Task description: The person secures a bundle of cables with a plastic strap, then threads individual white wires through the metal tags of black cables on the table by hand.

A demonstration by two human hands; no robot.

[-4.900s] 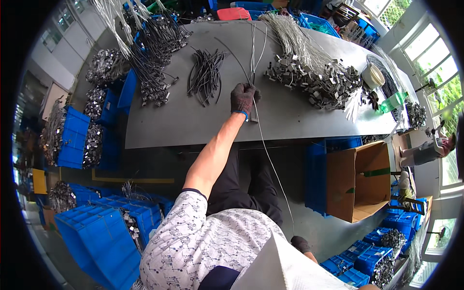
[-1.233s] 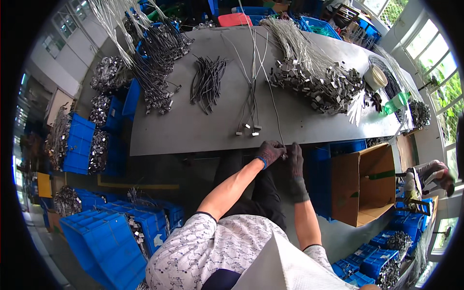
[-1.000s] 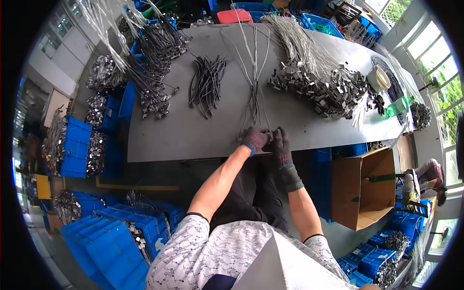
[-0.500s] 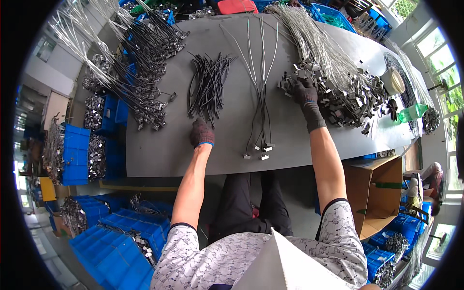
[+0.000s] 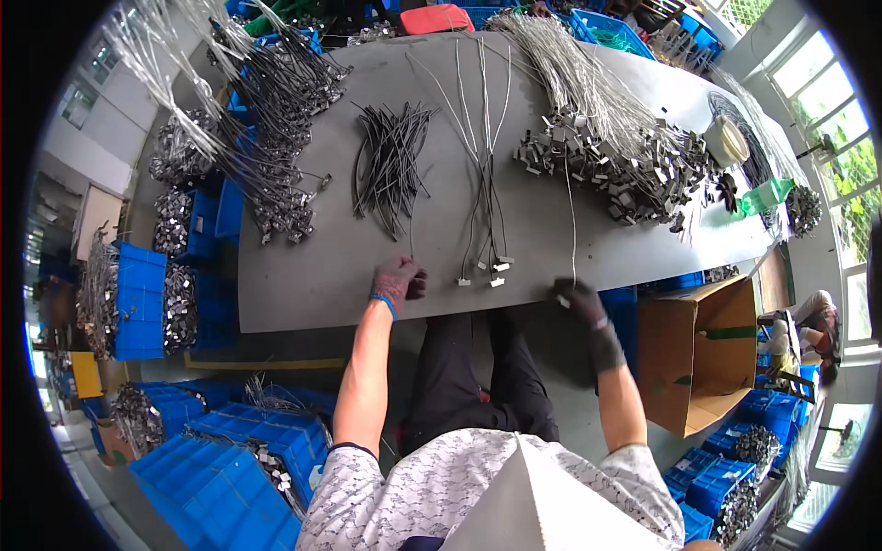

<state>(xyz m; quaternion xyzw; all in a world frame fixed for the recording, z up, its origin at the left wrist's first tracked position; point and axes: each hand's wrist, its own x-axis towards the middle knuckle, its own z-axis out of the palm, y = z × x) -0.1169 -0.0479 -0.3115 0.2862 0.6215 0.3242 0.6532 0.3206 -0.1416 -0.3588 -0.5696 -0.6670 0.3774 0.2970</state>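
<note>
My left hand [image 5: 399, 279], in a dark knitted glove, is closed at the front of the table. A thin black sleeve [image 5: 411, 241] seems to stand up out of its fingers, below a loose pile of black sleeves [image 5: 390, 165]. Over the table's front edge, my right hand [image 5: 579, 301], also gloved and a little blurred, is closed on a thin white cable [image 5: 572, 220]. The cable runs up to a large heap of cables with metal connectors [image 5: 616, 165]. Between my hands lie several sleeved cables [image 5: 484, 188], their connectors [image 5: 497, 282] facing me.
Bundles of black and clear cables [image 5: 266, 138] hang over the table's left side. A green bottle [image 5: 765, 196] and a roll of pale tape [image 5: 727, 140] lie at the right. An open cardboard box [image 5: 666, 358] and blue crates [image 5: 220, 468] stand below the table.
My right hand has drawn a cable from the heap toward me, down to the front edge. My left hand has come away from the black pile, nearer to me, seemingly with one sleeve.
</note>
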